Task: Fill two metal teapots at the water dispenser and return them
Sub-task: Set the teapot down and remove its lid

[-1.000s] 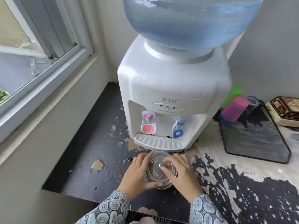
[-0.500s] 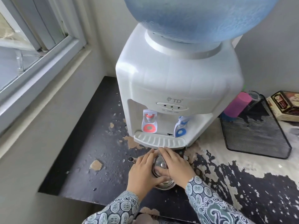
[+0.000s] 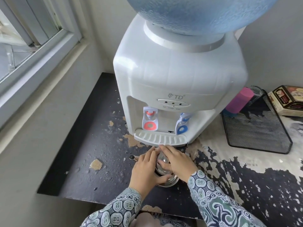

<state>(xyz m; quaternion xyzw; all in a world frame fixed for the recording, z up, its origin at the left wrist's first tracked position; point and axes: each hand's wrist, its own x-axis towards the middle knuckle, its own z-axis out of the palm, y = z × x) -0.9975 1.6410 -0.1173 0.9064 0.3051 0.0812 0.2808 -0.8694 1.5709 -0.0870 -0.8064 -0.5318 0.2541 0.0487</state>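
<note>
A small metal teapot [image 3: 164, 181] stands on the worn black table just in front of the white water dispenser [image 3: 177, 89]. Its spout [image 3: 132, 157] points left. My left hand [image 3: 146, 171] grips the pot's left side, thumb curled round the front. My right hand [image 3: 176, 163] lies over the lid, fingers curled round it and thumb beneath on the lid. Most of the pot is hidden by both hands. The dispenser has a red tap [image 3: 150, 120] and a blue tap [image 3: 182, 122] above a drip tray [image 3: 159, 138]. Only one teapot is in view.
A blue water bottle [image 3: 205, 12] tops the dispenser. To the right lies a black mesh tray [image 3: 257, 133] with a pink cup [image 3: 241, 99] and a glass at its far end. A printed box [image 3: 288, 99] sits at the far right. A window and wall run along the left.
My right hand has slid from the lid's knob to cover the whole lid, fingers reaching toward the drip tray. My head has moved closer to the dispenser. The teapot has stayed put.
</note>
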